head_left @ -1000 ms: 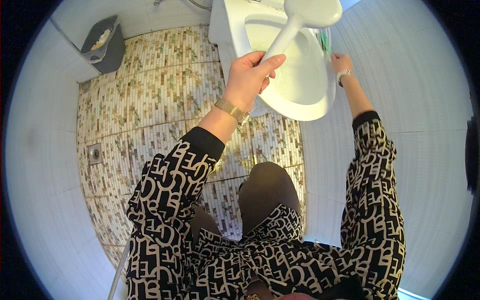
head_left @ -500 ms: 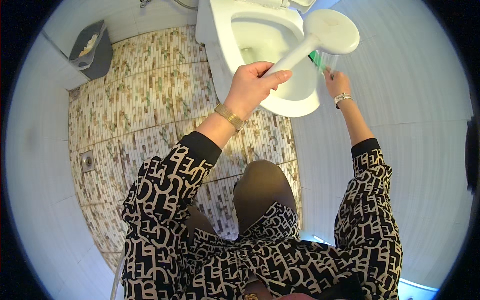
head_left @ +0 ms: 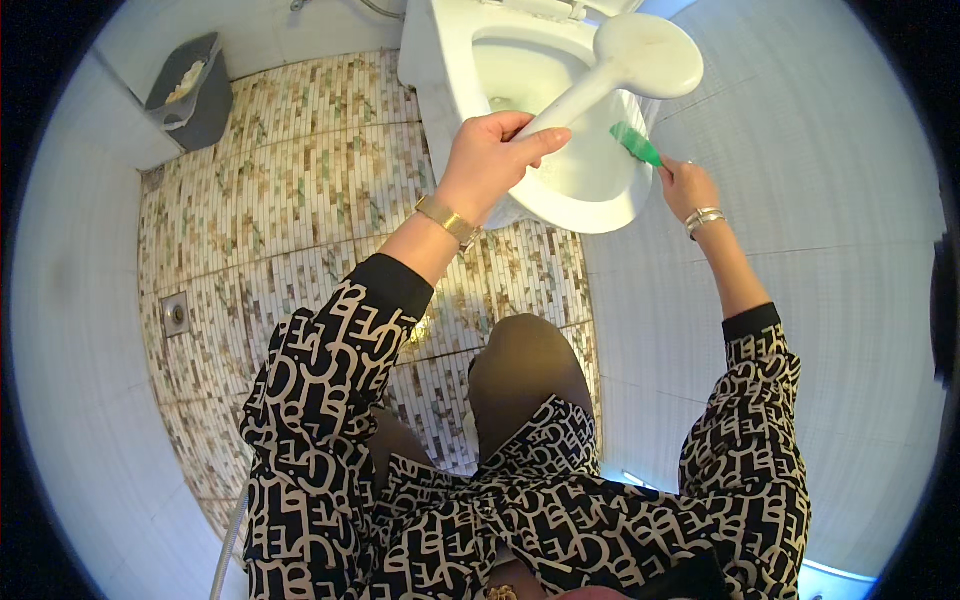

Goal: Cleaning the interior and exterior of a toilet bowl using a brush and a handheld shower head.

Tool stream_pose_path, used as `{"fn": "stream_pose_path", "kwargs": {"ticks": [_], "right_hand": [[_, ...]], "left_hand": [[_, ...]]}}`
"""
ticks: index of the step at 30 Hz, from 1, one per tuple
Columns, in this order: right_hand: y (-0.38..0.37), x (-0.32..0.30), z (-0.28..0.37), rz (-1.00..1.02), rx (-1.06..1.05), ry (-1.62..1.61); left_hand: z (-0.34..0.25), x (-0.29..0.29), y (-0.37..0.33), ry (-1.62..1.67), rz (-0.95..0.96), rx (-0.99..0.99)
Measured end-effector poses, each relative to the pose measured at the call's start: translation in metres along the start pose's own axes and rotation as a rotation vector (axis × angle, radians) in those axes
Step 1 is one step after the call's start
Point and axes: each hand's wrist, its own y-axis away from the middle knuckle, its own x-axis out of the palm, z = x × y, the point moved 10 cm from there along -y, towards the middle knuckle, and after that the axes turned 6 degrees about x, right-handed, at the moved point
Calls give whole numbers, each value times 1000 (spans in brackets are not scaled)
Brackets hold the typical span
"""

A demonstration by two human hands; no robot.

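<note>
My left hand (head_left: 490, 165) is closed around the handle of a white shower head (head_left: 650, 55), which is raised over the right side of the toilet bowl. Thin streams of water fall from it toward the bowl's right rim. Between the fingers of my right hand (head_left: 690, 190) is the end of a small green brush (head_left: 637, 144); its far end lies over the inside of the bowl by that rim. Its bristles cannot be made out clearly. The white toilet (head_left: 575, 215) stands open in front of me, its seat and lid partly cut off at the top.
A grey bin (head_left: 205, 105) with pale waste stands at the far left by the wall. A square floor drain (head_left: 175, 314) sits in the mosaic-patterned floor (head_left: 300, 190). The pale tiled wall (head_left: 800, 180) is close on the right. A hose (head_left: 230, 545) runs at the lower left.
My right hand has moved slightly right and down, and more of the green brush shows. My left hand and the shower head have shifted a little left in the picture.
</note>
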Motion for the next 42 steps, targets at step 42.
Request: {"fn": "stream_pose_path", "kwargs": {"ticks": [42], "right_hand": [[-109, 63, 175, 108, 71, -881]], "left_hand": [[-42, -112, 4, -94, -477, 104]]}}
